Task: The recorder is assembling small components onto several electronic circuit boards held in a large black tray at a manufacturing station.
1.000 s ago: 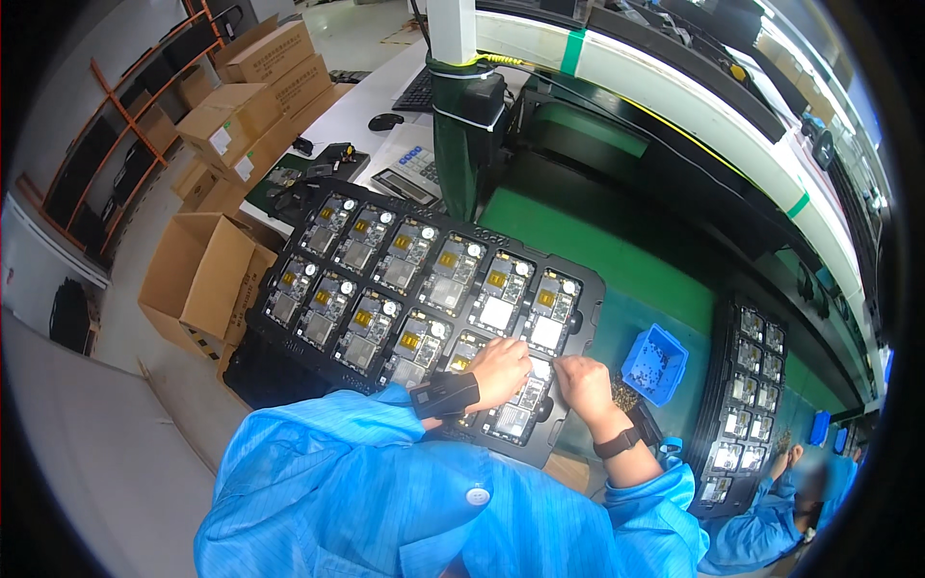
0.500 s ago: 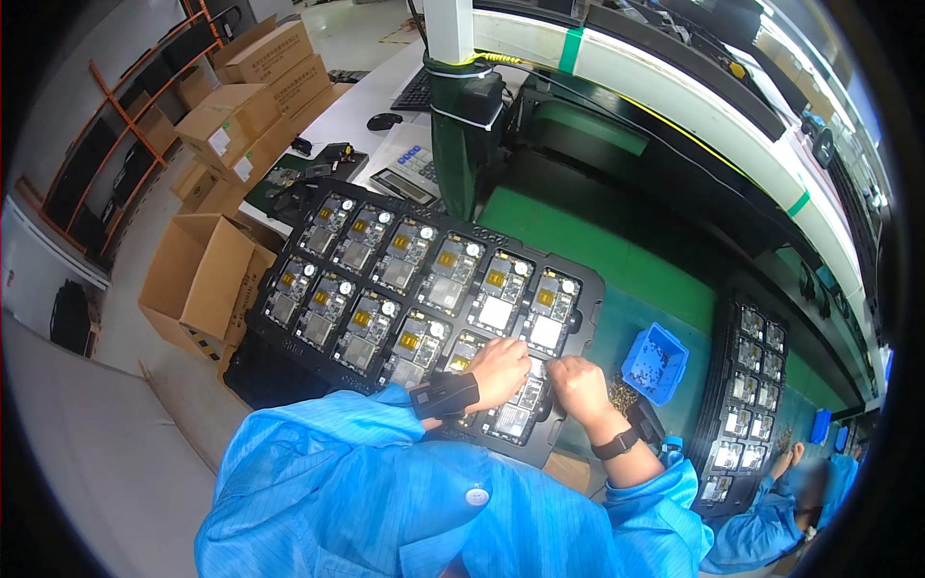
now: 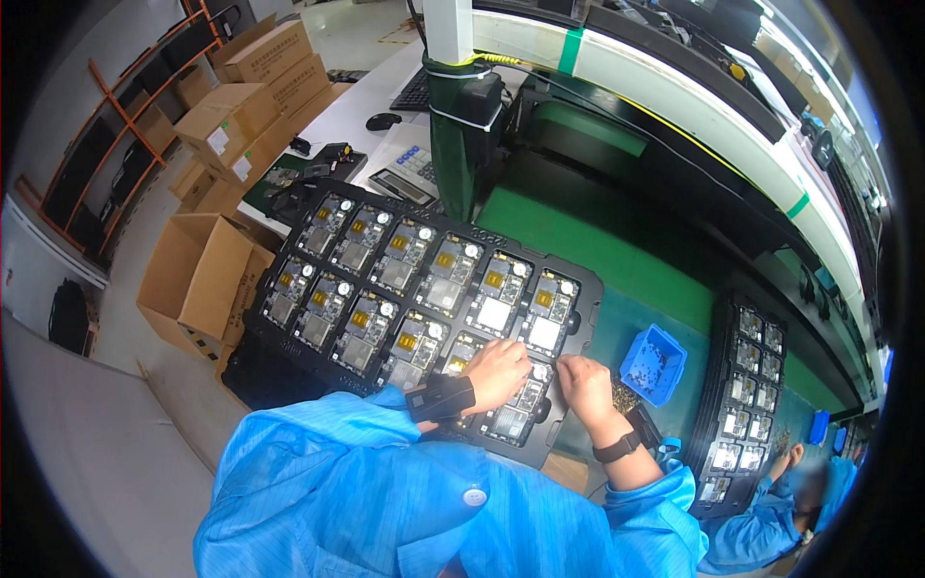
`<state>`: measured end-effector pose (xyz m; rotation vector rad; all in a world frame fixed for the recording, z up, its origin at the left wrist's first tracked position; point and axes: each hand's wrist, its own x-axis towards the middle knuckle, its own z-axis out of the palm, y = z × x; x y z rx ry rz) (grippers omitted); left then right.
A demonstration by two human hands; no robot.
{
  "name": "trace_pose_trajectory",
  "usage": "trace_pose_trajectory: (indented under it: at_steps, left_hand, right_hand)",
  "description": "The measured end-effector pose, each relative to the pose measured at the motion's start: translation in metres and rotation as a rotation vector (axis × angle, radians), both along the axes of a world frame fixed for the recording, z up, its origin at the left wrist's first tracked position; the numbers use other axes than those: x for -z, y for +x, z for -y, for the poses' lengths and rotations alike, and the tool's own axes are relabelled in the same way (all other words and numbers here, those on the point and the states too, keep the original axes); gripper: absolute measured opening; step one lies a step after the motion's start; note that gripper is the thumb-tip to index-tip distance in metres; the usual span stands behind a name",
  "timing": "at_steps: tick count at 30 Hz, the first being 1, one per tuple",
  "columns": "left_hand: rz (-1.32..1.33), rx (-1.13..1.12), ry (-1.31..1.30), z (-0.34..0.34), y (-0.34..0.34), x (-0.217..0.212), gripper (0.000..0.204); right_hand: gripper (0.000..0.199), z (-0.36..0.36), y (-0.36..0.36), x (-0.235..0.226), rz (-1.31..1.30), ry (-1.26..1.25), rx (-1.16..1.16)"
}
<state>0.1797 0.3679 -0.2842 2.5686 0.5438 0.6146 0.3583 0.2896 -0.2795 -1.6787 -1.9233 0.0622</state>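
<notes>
Two bare hands are crowded over the same spot just right of centre in the head view, both at the lower-right end of a black moulded plastic tray with two rows of circuit boards in its pockets. The board they're at, a dark rectangular circuit board with silver metal shielding, sits in the last pocket of the lower row, partly hidden by fingers. The left hand is half curled over it and the pocket next door, fingertips tucked out of sight, so I can't tell if it's gripping anything. The right hand is bunched nearly closed at the board's upper-right corner; if there's some tiny part pinched in there, it doesn't show.

Just right of that hand there's a loose heap of tiny brass-coloured pieces, and above it a blue open-topped plastic bin with small dark bits inside.

My worry: with hands packed that tight, a slipped pinch could drop something tiny into a pocket gap, and pressing off-centre might tilt the board or scuff a component. The right wrist is also pretty close to that heap, so a careless swing back could scatter it.
</notes>
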Motion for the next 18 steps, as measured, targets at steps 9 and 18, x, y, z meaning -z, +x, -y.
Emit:
trace_pose_trajectory:
  at_steps: [9, 18]
  left_hand:
    - [-0.067, 0.105, 0.016, 0.005, 0.001, 0.007, 0.012]
    - [-0.035, -0.131, -0.010, -0.029, -0.061, -0.015, 0.014]
  right_hand:
    - [0.009, 0.006, 0.001, -0.012, -1.425, -0.497, 0.269]
    - [0.004, 0.028, -0.032, -0.037, -2.579, -0.462, -0.363]
